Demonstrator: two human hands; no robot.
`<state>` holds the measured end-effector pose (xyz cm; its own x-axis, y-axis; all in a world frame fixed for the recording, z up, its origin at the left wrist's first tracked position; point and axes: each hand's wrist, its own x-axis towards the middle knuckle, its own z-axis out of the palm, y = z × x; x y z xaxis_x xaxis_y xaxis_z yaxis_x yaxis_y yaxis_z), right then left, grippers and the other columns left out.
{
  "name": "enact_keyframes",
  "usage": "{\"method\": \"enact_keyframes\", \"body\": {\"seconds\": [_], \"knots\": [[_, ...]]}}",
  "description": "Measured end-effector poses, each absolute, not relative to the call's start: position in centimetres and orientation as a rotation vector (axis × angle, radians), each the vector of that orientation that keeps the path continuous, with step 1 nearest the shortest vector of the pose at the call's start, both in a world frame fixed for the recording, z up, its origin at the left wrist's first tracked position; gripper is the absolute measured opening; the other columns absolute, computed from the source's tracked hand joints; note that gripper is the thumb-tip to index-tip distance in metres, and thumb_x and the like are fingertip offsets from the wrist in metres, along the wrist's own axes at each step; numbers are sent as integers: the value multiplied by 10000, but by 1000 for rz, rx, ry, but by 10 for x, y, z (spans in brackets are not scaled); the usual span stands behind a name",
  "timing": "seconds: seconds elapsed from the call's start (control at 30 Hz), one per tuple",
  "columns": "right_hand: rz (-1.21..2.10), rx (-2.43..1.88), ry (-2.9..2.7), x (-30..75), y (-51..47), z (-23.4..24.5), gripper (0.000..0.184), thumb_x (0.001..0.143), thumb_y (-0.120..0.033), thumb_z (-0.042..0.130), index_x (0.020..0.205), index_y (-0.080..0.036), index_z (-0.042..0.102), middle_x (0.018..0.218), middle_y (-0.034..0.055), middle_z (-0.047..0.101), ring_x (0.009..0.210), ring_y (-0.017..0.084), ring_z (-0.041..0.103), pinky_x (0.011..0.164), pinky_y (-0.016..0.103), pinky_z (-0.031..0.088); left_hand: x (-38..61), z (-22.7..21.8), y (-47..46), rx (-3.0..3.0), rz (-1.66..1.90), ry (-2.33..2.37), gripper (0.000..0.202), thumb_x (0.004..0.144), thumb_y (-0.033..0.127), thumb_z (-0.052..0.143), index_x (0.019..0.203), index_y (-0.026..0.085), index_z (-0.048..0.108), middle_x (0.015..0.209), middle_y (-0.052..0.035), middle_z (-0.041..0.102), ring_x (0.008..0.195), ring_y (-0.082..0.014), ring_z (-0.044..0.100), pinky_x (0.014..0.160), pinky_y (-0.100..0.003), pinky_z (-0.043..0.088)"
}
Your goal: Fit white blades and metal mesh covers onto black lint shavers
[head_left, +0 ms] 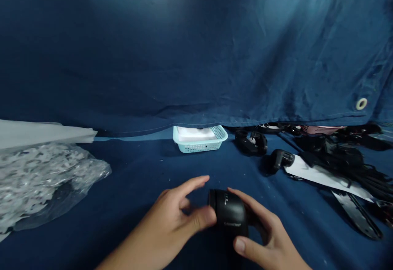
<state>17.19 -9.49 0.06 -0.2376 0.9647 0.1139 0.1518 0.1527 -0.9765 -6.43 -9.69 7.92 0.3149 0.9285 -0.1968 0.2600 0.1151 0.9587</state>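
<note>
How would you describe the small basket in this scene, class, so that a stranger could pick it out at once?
Start at the big blue cloth that hangs across the back. Just below its hem, near the middle and beyond both hands, sits the basket on the blue table cover. It is pale turquoise with latticed walls and something white inside, unlike the black parts to its right.

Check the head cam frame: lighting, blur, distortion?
Head view: dim, blue cast, brightest on the cloth backdrop up top; corners darken. Left hand and right hand slightly soft, white print on the black cylinder unreadable. Wide-angle bowing at edges; black parts at right merge into shadow.
</note>
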Motion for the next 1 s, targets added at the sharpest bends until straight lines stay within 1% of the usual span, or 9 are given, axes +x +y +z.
{"method": "enact_keyframes", "body": {"seconds": [0.07,0.17,0.3,0.47,0.57,0.63,0.73,0.87,1.0], "knots": [[1134,-1142,-1581,172,-96,2,761,638,-479,839,1324,-257,595,1323,128,646,1191,373,602,1033,518,457,-64,78,-96,1375,702,1153,582,840,477,672,1372,294,521,1327,-96,606,1034,-303,672,926,-493,517],[1110,-1149,-1602,171,-97,4,771,643,-480,834,1337,-256,585,1323,132,645,1185,373,609,1011,514,480,-64,77,-95,1439,727,1068,748,702,346,839,1365,390,497,1508,-23,421,1326,-294,466,1034,-415,452],[1076,-1148,-1640,171,-99,4,790,623,-501,842,1330,-253,593,1341,134,634,1233,383,573,1045,526,448,-63,74,-95,1309,697,1072,631,834,533,666,1389,305,470,1250,-125,624,993,-302,678,763,-441,570],[1088,-1149,-1621,171,-98,2,779,656,-500,823,1352,-252,574,1355,135,624,1222,377,583,1041,524,456,-61,75,-99,1455,775,1173,779,687,382,842,1376,373,478,1509,-60,394,1260,-317,501,962,-419,498],[1087,-1133,-1623,172,-98,3,775,634,-479,847,1333,-255,595,1353,132,627,1251,391,556,1067,543,423,-59,77,-100,1378,736,1158,615,835,492,672,1374,269,476,1291,-130,592,965,-275,653,754,-401,565],[1095,-1127,-1607,171,-98,3,771,639,-468,849,1336,-259,593,1352,131,628,1254,394,553,1078,551,408,-58,78,-100,1427,757,1132,471,852,400,676,1285,261,554,1256,-96,612,1033,-269,632,843,-412,542],[1114,-1116,-1579,171,-99,4,775,670,-469,831,1368,-265,563,1379,129,606,1259,390,550,1082,557,407,-57,76,-102,1488,845,1153,766,695,301,834,1362,352,460,1444,-61,453,1259,-301,489,965,-418,490],[1038,-1117,-1643,175,-102,5,732,661,-457,844,1330,-282,604,1394,111,598,1294,406,517,1079,561,423,-52,73,-103,1392,800,1131,578,849,530,639,1321,232,487,1240,-139,585,947,-261,638,648,-325,557],[879,-1094,-1751,185,-105,2,699,651,-422,861,1303,-322,630,1373,69,620,1296,426,512,1077,551,442,-48,78,-103,1406,872,984,473,842,449,682,1223,200,552,1106,-95,652,972,-244,645,781,-340,559]]}}
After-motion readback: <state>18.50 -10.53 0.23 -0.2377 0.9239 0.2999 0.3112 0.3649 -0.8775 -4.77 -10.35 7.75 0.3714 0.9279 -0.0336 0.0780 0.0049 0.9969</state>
